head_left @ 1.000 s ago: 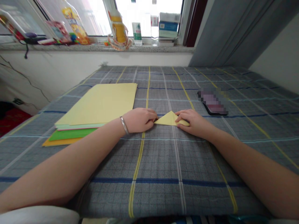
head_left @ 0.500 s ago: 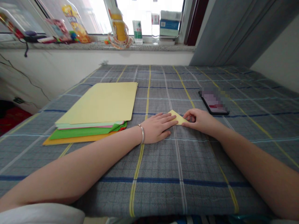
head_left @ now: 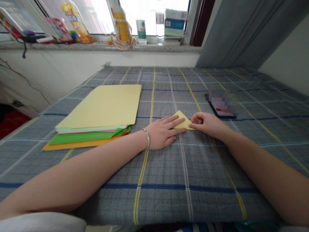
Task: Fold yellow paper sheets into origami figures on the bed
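A small yellow piece of paper [head_left: 181, 120], folded to a triangle, lies on the checked cloth with its peak pointing away from me. My left hand [head_left: 162, 131], with a silver bangle at the wrist, lies flat with its fingers spread over the left part of the paper. At the paper's right corner, my right hand [head_left: 204, 124] pinches the tip between thumb and forefinger, its other fingers curled. Part of the paper is hidden beneath the left fingers.
Left of my hands lies a stack of coloured paper [head_left: 106, 104], yellow on top. A phone [head_left: 220, 106] rests to the right. Bottles, boxes [head_left: 175, 24] and other small items line the windowsill [head_left: 149, 49] behind the grey checked cloth [head_left: 164, 167].
The fingers of my left hand have spread farther apart and reach a little to the right. More of the triangle's upper part shows. My right hand keeps its pinch, almost in place.
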